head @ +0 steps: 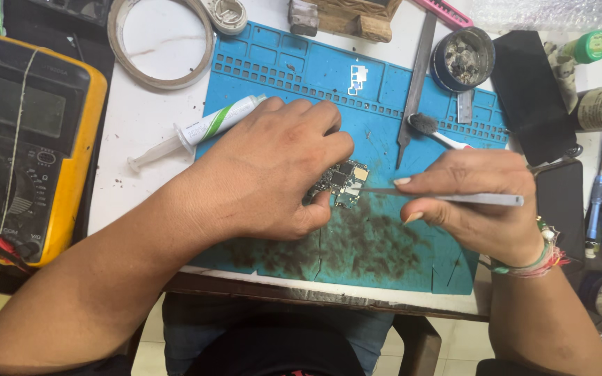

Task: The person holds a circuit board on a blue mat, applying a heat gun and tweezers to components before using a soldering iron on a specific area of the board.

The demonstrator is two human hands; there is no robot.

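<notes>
Left hand (pixel 273 170) pins circuit board (pixel 343 182) to mat (pixel 384 257); right hand (pixel 475 202) grips tweezers (pixel 447 197), long axis horizontal, tip pointing left onto board.

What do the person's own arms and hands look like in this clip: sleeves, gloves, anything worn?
Both forearms are bare, with no sleeves or gloves in view. The left hand wears no ring, watch or band that shows. The right hand has a bundle of thin thread bracelets at the wrist, in green, red and white, with frayed ends. Its fingernails are fairly long.
</notes>
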